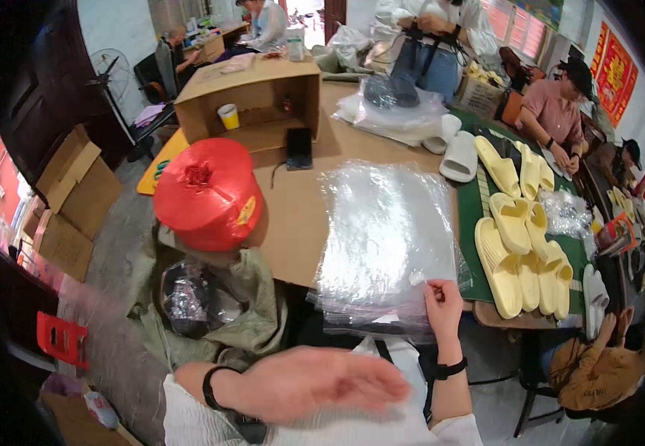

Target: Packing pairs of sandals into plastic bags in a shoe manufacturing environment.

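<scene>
A stack of clear plastic bags (382,238) lies flat on the brown table in front of me, its near edge layered. My right hand (443,306) is at the near right corner of the stack, with thumb and fingers pinched on a bag's edge. A small whitish spot shows beside the thumb. My left hand (318,379) hovers low in front of my body, short of the table edge. Its fingers are stretched out, a little smeared by motion, and nothing shows in them.
Yellow slippers (508,256) lie on a green mat to the right, with grey slippers (459,156) beyond. A red wrapped bundle (207,195), a phone (299,148) and an open cardboard box (248,74) are left. A green sack (259,297) stands below. Other people work around.
</scene>
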{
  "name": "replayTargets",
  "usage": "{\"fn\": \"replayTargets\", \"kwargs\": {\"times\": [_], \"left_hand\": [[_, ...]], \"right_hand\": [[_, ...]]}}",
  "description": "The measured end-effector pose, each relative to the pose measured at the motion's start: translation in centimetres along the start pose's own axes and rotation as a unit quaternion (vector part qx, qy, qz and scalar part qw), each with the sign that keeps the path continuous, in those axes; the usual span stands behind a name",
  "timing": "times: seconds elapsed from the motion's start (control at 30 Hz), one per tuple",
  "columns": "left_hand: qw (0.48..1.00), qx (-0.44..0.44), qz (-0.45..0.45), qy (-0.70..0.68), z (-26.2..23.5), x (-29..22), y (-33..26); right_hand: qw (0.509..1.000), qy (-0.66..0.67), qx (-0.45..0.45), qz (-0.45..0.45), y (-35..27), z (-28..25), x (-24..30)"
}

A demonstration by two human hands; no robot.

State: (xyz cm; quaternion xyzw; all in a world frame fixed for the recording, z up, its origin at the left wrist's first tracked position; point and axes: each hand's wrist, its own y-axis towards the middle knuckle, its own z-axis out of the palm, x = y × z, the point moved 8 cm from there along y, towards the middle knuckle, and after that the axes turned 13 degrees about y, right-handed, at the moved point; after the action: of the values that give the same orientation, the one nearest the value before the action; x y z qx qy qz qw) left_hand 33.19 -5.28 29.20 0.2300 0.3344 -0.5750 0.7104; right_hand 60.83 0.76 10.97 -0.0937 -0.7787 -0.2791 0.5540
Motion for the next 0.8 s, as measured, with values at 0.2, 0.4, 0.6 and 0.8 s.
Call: {"fn": "replayTargets", "kwargs": {"times": [0.2,0.4,0.6,0.8], "left_hand": [[0.963,0.182,-0.032,-0.196,6.4,-0.2,4.3],[0.975,0.108,-0.046,-0.191,3.6,-2.0,6.3],[0.972,0.108,-0.045,-0.206,0.5,-2.7,8.8],[0.977,0.059,0.005,-0.203,-2.4,-2.3,9.5]], "right_hand": [[1.000,-0.014,-0.004,0.021,0.1,-1.4,-0.3],[0.998,-0.048,0.022,0.018,1.6,0.0,2.6],[0.995,-0.080,0.029,-0.059,4.6,1.3,4.2],[0.998,-0.062,0.018,-0.012,5.0,2.2,0.8]]}}
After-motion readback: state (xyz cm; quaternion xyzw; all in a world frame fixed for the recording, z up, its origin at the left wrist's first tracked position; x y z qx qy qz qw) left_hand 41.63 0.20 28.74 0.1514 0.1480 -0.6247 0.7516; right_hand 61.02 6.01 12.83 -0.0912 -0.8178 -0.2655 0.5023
